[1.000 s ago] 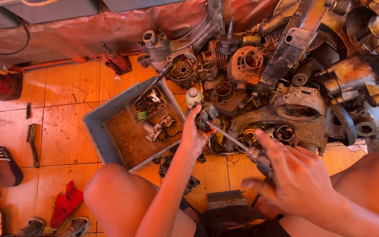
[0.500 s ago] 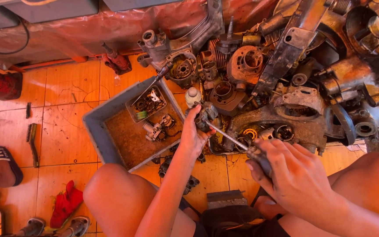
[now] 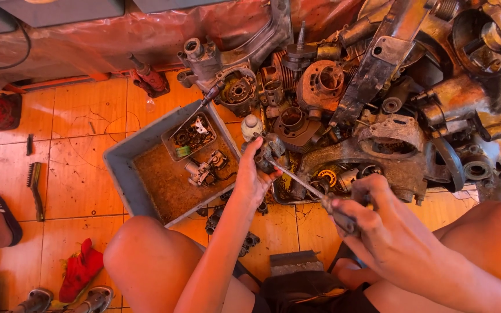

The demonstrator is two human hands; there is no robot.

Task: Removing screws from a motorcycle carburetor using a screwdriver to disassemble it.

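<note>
Head view: grey tray (image 3: pixel 124 174) holds rusty liquid and small engine parts (image 3: pixel 203 168).

Screwdriver (image 3: pixel 314 194) tip hidden (behind small part (image 3: pixel 271 152)).

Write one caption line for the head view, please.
Left hand grips a small metal part while right hand works a screwdriver into it.

Engine repair workshop: greasy engine cases (image 3: pixel 389 148), cylinders (image 3: pixel 320 84) and a grey parts tray (image 3: pixel 124 174) cover the tiled floor (image 3: pixel 76 116).
</note>
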